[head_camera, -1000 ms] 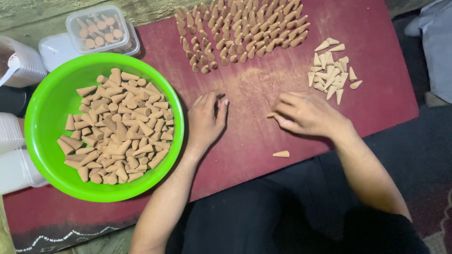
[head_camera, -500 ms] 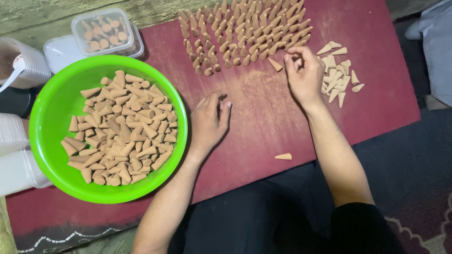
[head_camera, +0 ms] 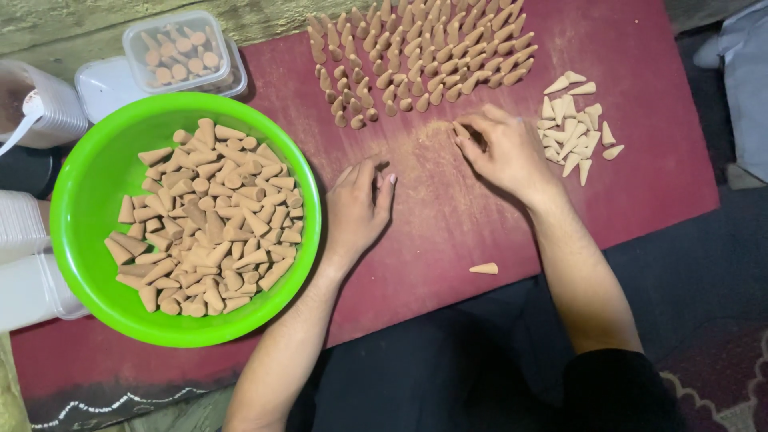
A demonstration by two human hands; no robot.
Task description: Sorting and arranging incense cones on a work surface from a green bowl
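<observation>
My left hand (head_camera: 356,210) lies flat on the red cloth (head_camera: 656,176), palm down and holding nothing, just right of a green bowl (head_camera: 80,184). The bowl is heaped with brown cones (head_camera: 208,216). My right hand (head_camera: 502,152) sits just below rows of upright brown cones (head_camera: 416,56). Its fingertips are pinched on a small brown cone (head_camera: 459,128). A loose pile of paler cones (head_camera: 572,132) lies right beside this hand. One single cone (head_camera: 483,269) lies near the cloth's front edge.
A clear plastic box (head_camera: 176,52) holding several cones rests on a white box (head_camera: 108,84) at the back left. A clear tub with a white scoop (head_camera: 40,104) and white containers (head_camera: 24,288) stand left of the bowl. Dark fabric lies below the cloth.
My right hand went from the middle of the cloth up to the cone rows, then drew back slightly down and left. My left hand stayed flat beside the bowl.
</observation>
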